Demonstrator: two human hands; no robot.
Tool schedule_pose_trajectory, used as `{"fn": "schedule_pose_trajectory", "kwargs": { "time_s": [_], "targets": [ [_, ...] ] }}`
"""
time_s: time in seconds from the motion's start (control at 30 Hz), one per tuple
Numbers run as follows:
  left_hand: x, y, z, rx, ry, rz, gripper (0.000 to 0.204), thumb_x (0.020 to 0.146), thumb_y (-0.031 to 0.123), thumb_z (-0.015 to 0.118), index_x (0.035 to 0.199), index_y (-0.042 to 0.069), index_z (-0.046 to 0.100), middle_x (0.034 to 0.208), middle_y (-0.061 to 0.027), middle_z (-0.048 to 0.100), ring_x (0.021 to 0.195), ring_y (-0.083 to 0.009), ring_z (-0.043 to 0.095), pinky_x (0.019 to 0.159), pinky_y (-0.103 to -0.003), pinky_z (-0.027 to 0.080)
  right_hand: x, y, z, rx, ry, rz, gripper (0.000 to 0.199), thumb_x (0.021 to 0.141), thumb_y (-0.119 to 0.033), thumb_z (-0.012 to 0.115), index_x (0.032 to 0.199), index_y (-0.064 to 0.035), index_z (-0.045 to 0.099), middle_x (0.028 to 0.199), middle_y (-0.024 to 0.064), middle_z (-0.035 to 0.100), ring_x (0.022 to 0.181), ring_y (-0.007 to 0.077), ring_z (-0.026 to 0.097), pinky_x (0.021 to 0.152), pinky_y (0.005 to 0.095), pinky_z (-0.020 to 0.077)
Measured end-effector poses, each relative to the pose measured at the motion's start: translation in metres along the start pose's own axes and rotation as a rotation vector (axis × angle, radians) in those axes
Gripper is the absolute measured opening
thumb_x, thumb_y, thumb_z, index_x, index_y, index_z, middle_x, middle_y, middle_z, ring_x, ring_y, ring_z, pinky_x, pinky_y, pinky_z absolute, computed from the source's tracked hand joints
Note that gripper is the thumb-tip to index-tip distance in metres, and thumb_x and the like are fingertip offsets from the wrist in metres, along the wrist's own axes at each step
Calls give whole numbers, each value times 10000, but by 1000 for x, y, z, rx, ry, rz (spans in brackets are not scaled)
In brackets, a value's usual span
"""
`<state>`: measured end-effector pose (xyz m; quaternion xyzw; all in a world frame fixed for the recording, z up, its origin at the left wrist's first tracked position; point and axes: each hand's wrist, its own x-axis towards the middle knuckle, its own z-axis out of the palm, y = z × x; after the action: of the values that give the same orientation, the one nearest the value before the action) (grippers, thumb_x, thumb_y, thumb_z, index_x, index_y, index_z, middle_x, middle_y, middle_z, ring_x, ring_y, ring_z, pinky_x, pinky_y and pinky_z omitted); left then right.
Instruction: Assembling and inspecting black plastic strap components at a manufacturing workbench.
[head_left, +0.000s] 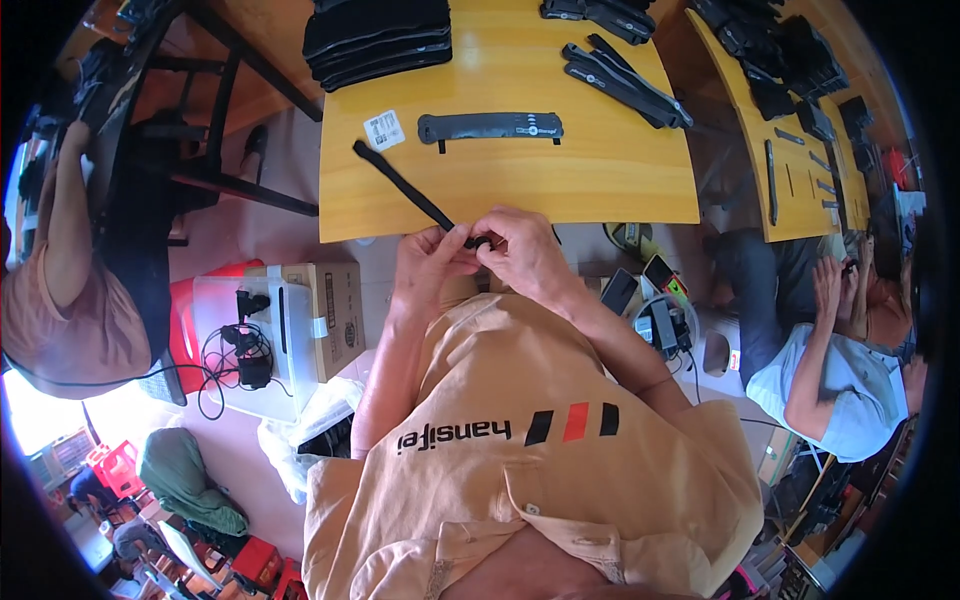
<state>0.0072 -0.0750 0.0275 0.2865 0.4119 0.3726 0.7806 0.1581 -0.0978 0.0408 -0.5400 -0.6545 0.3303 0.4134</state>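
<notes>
A narrow black fabric strap [405,188] runs from between my hands, just off the table's front edge, and its far end reaches over the tabletop. My left hand [432,262] pinches the strap near its close end, thumb and fingers pressed together. My right hand [524,254] is closed on the same end, fingertips close to those of the left; exactly what they grip there is partly hidden. Beyond my hands, a flat dark grey band with white print [490,126] lies crosswise on the table, two small black tabs showing below it. A white printed label [382,129] is beside its left end.
The yellow wooden table [520,190] carries a stack of black pouches [378,45] at back left and several grey bands [625,85] at right. Below left are a clear plastic bin [208,300] and a cardboard box [338,320]. People sit at both sides, a second table [790,190] at right.
</notes>
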Motion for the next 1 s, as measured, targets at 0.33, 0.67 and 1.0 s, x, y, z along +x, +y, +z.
{"fn": "schedule_pose_trajectory", "kwargs": {
  "time_s": [0.33, 0.67, 1.0],
  "targets": [
    [-5, -5, -7, 827, 179, 182, 311, 849, 242, 610, 678, -18, 589, 537, -38, 544, 479, -76, 506, 442, -218, 399, -5, 19, 17, 99, 11, 185, 82, 738, 20, 598, 819, 33, 595, 711, 95, 624, 622, 120, 600, 578, 248, 487],
    [-7, -6, -8, 701, 96, 170, 254, 906, 184, 500, 751, -9, 557, 597, -30, 530, 519, -84, 510, 478, -216, 415, -1, 14, 22, 23, 20, 32, 134, 660, 2, 627, 771, 17, 553, 708, 144, 554, 624, 290, 578, 561, 357, 461],
    [-3, -14, -14, 706, 141, 254, 245, 870, 142, 534, 679, -10, 514, 527, -38, 485, 464, -91, 462, 434, -251, 365, -6, 16, 35, -40, 159, -63, 162, 676, 42, 602, 818, 10, 532, 732, 134, 538, 624, 274, 564, 554, 335, 459]
  ]
}}
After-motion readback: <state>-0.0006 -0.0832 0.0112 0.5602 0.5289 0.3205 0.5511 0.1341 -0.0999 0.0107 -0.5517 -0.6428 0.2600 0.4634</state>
